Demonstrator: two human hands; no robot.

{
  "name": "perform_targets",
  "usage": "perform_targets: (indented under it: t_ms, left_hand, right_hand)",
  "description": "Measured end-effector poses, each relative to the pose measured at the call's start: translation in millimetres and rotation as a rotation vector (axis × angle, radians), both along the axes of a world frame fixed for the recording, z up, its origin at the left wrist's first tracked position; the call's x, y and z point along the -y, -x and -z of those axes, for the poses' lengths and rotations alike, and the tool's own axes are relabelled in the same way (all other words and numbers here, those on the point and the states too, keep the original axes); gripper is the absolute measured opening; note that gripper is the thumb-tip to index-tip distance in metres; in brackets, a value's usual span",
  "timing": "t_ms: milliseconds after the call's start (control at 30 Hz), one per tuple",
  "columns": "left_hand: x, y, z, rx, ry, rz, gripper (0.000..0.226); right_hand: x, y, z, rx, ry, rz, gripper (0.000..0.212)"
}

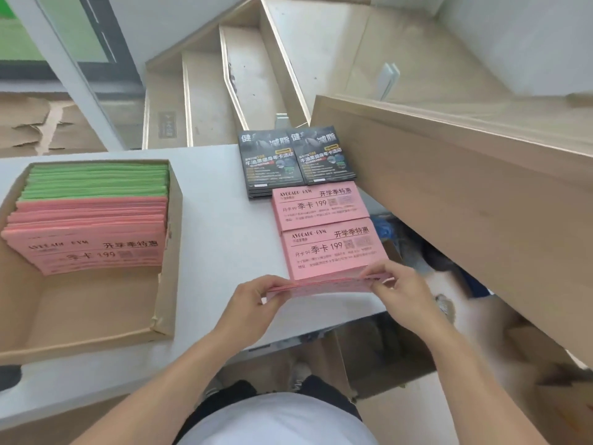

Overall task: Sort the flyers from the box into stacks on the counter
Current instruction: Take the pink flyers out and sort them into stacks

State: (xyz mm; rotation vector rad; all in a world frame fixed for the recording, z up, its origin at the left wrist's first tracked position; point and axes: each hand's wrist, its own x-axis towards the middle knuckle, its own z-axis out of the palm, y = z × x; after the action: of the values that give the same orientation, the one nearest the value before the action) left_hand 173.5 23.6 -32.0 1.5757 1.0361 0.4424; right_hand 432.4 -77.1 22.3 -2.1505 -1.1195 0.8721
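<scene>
Flyers are located in three places relative to the counter [211,200]: in the box, in stacks on the surface, and in the person's hands. Counter: white, flat, bordered at its right by a wooden ledge [449,175] that rises above it. Box [96,319]: brown cardboard, open-topped, resting on the counter's left end. Its far half holds green flyers [96,181] at the back and pink flyers [86,239] in front of them, all leaning toward the box's far wall; its near half shows bare cardboard. Black stacks [296,159]: two, side by side and touching, at the counter's far right edge. Pink stacks: one [321,205] lies just in front of the black stacks, a second [333,248] lies just in front of the first, both printed side up. Pink bundle [321,285]: held edge-on at the near edge of the second pink stack, over the counter's near right corner. Left hand [253,300]: fingers curled round the bundle's left end, grasping it. Right hand [401,290]: fingertips and thumb pinching the bundle's right end.
</scene>
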Motion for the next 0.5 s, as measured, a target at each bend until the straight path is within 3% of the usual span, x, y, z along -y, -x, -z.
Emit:
perform_targets:
  t_ms: [133,233,333,500]
  left_hand:
    - [7,-6,7,-0.026,-0.013,-0.044,0.014]
    - [11,-12,4,-0.031,-0.011,-0.037,0.017]
    - [11,-23,-4,-0.003,0.035,-0.073,0.019]
    - [-14,-53,-9,0.018,0.071,-0.314,0.007]
  right_hand:
    - [7,-14,22,-0.054,0.028,0.033,0.012]
    - [9,-19,33,-0.115,0.058,0.039,0.017]
    - [3,-25,33,-0.17,-0.04,0.095,0.019]
    - [-28,-43,27,-0.167,-0.179,0.197,0.007]
